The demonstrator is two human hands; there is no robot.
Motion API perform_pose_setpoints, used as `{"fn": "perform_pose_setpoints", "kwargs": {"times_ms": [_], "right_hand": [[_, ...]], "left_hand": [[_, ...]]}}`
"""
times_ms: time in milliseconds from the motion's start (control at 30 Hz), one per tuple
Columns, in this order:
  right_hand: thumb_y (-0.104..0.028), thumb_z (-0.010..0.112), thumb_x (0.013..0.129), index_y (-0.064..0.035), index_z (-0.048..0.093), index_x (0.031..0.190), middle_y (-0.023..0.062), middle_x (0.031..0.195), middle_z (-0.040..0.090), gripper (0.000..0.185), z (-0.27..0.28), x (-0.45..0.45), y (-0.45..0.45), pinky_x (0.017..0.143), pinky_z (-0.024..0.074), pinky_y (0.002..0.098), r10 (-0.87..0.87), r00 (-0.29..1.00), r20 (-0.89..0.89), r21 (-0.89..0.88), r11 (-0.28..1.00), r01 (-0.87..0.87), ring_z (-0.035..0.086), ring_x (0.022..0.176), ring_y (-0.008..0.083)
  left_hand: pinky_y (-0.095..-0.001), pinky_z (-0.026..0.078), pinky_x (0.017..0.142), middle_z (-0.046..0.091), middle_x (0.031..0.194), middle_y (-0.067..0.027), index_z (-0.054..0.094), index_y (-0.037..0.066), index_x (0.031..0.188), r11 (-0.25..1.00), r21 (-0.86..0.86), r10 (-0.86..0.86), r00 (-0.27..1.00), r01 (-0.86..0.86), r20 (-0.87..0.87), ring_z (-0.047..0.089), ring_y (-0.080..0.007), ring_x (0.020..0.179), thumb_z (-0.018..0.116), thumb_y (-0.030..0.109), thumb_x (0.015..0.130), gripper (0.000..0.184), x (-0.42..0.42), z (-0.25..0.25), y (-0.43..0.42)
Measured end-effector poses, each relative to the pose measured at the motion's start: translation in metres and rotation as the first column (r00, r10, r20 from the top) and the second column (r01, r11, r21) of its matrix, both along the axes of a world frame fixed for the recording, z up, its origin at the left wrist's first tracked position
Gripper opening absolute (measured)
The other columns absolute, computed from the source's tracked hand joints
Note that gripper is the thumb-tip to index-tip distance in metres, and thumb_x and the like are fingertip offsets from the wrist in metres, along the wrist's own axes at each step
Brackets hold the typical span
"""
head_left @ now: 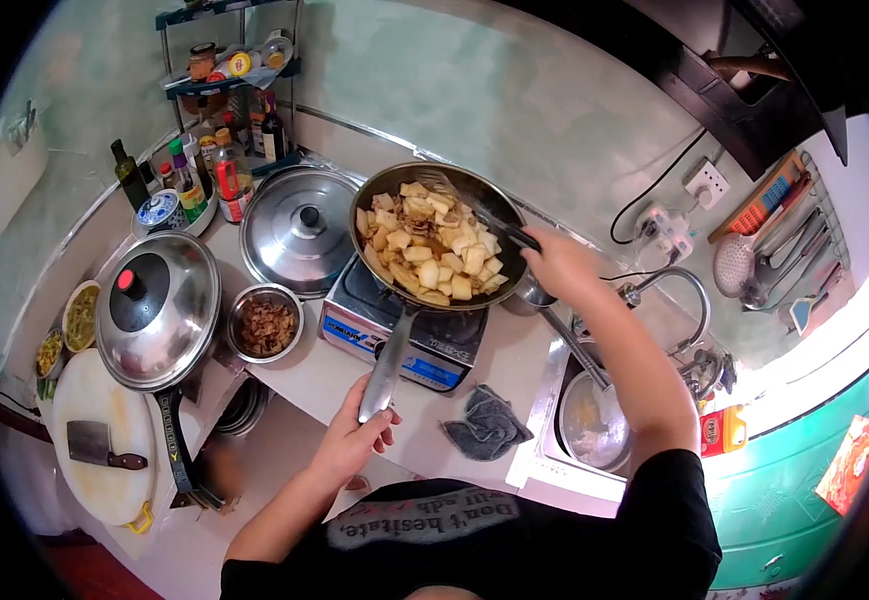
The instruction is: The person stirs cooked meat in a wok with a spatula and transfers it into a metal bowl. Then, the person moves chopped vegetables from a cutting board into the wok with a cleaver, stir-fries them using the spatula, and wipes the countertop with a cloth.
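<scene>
My left hand (355, 440) is closed around the metal handle (391, 365) of a wok (363, 256), whose bowl is above the portable stove (405, 340). Pale chunks that look like potato (445, 262) fill the wok, with browner pieces among them. My right hand (562, 265) grips the dark handle of a spatula (520, 234). The spatula's metal blade reaches into the food near the wok's far rim and is partly hidden. I cannot tell whether the wok rests on the stove or is raised off it.
A metal bowl of browned meat (266, 323) and a lidded pan (160, 310) stand left. A large lid (300, 230) lies behind. A cleaver (105, 446) rests on the cutting board (95, 490). A grey cloth (487, 424) lies in front; a sink (545, 455) is right.
</scene>
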State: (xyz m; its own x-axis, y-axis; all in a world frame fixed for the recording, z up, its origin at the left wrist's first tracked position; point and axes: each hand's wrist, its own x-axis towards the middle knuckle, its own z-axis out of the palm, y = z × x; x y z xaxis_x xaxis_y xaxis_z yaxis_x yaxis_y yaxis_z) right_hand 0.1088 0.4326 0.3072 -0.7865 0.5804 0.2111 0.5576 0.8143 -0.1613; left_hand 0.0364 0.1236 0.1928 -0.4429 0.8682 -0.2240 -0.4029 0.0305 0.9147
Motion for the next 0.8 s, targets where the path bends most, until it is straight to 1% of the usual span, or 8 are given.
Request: {"fn": "perform_pose_setpoints", "kwargs": {"times_ms": [33,133,200,333,500,567,633,800], "right_hand": [[-0.020,0.052,0.077,-0.0104,0.052,0.109,0.0198,0.094,0.056,0.034,-0.008,-0.007,-0.002,0.075,0.0422,0.0396,0.002,1.000,-0.004,-0.002,1.000,-0.002,0.053,0.087,0.0344],[-0.020,0.053,0.075,-0.0117,0.053,0.109,0.0184,0.090,0.056,0.034,-0.021,-0.016,-0.004,0.075,0.0424,0.0395,0.214,0.977,-0.016,-0.106,0.971,-0.214,0.053,0.085,0.0340],[-0.019,0.053,0.075,-0.0127,0.054,0.107,0.0166,0.086,0.056,0.033,-0.015,0.000,-0.012,0.073,0.0428,0.0393,0.348,0.935,0.064,-0.052,0.937,-0.345,0.053,0.083,0.0329],[-0.010,0.055,0.070,-0.0134,0.058,0.103,0.0122,0.081,0.056,0.033,0.029,0.052,-0.026,0.067,0.0437,0.0375,0.393,0.908,0.145,0.054,0.913,-0.404,0.055,0.077,0.0296],[-0.006,0.056,0.066,-0.0144,0.060,0.099,0.0100,0.080,0.056,0.034,0.082,0.102,-0.035,0.065,0.0439,0.0370,0.227,0.962,0.153,0.203,0.945,-0.255,0.055,0.073,0.0286],[-0.005,0.056,0.066,-0.0147,0.061,0.098,0.0096,0.080,0.056,0.034,0.100,0.117,-0.037,0.065,0.0440,0.0371,0.186,0.971,0.149,0.234,0.948,-0.218,0.055,0.072,0.0285],[-0.004,0.055,0.065,-0.0152,0.060,0.099,0.0098,0.081,0.057,0.036,0.111,0.127,-0.037,0.065,0.0440,0.0372,0.101,0.950,0.295,0.172,0.973,-0.157,0.056,0.074,0.0288],[-0.008,0.059,0.067,-0.0125,0.057,0.103,0.0136,0.085,0.057,0.037,0.044,0.102,-0.021,0.069,0.0437,0.0365,0.122,0.929,0.348,0.098,0.981,-0.166,0.055,0.078,0.0312]], "left_hand": [[-0.0203,0.040,0.050,0.054,0.083,-0.0067,0.021,0.007,0.129,1.000,0.000,-0.002,1.000,0.002,0.005,0.050,-0.0093,0.061,0.047,0.010,0.082,0.054,0.000,0.000,0.000],[-0.0205,0.040,0.050,0.054,0.083,-0.0066,0.021,0.007,0.129,1.000,0.000,-0.002,1.000,0.002,0.009,0.049,-0.0095,0.061,0.047,0.010,0.082,0.054,-0.001,-0.001,0.000],[-0.0205,0.040,0.050,0.054,0.083,-0.0066,0.021,0.007,0.129,1.000,0.002,-0.007,1.000,0.007,0.018,0.049,-0.0096,0.061,0.047,0.010,0.082,0.054,-0.001,-0.003,-0.001],[-0.0233,0.041,0.055,0.054,0.086,-0.0084,0.019,0.010,0.131,0.999,-0.016,-0.036,0.999,0.036,-0.016,0.051,-0.0118,0.064,0.046,0.011,0.084,0.054,-0.002,-0.005,-0.001],[-0.0235,0.041,0.055,0.054,0.085,-0.0082,0.019,0.011,0.131,0.998,-0.034,-0.045,0.999,0.044,-0.013,0.051,-0.0117,0.064,0.045,0.009,0.084,0.054,-0.003,-0.003,0.001],[-0.0206,0.039,0.049,0.054,0.082,-0.0068,0.020,0.007,0.130,1.000,-0.007,-0.001,1.000,0.001,0.008,0.049,-0.0096,0.060,0.047,0.009,0.081,0.056,-0.001,-0.005,0.001],[-0.0206,0.039,0.049,0.054,0.082,-0.0068,0.020,0.007,0.130,1.000,-0.011,-0.006,1.000,0.006,0.012,0.049,-0.0095,0.060,0.047,0.009,0.081,0.056,-0.002,-0.004,0.001],[-0.0208,0.040,0.050,0.054,0.082,-0.0067,0.020,0.007,0.130,1.000,-0.014,0.003,1.000,-0.003,0.016,0.049,-0.0099,0.060,0.046,0.007,0.081,0.056,0.000,-0.003,0.002]]}}
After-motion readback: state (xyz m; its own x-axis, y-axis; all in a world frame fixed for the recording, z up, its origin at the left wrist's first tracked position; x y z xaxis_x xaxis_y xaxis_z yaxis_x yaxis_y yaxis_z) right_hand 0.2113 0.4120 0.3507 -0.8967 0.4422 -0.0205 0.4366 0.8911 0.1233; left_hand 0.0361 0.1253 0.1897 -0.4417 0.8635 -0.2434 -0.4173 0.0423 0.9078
